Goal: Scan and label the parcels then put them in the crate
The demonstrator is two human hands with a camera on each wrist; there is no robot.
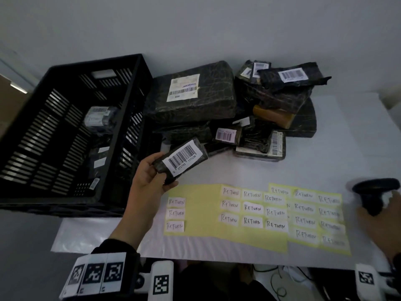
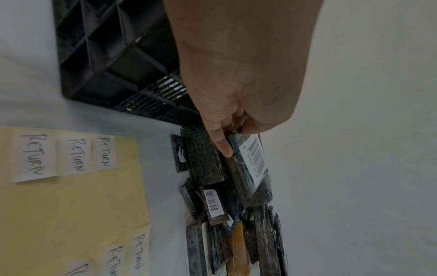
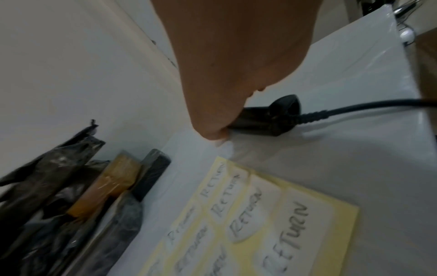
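Parcels wrapped in black film fill the scene, and a few already lie inside the black slatted crate (image 1: pixel 65 118) to the left of the left hand (image 1: pixel 149 172), though they sit in shadow and only pale labels can be made out. That hand holds a small parcel (image 1: pixel 182 159) above the table, its fingers curled round one end and the thumb across the top, with the barcode label facing up. Beyond the fingertips lies the pile of parcels (image 1: pixel 238 105), stacked unevenly so several are half hidden under others; one brown package (image 1: pixel 273 116) pokes out from beneath. Just below the fingers, yellow backing sheets (image 1: pixel 204 213) carry white stickers handwritten "RETURN". Far right, blurred and partly cut off by the frame edge, the right hand (image 1: pixel 379 220) wraps its fingers round the handle of a black corded scanner (image 1: pixel 373 192), which the wrist view shows close above the table. Everything rests on a white table (image 1: pixel 347 137) covered in glossy plastic against a plain pale wall (image 1: pixel 195 25).
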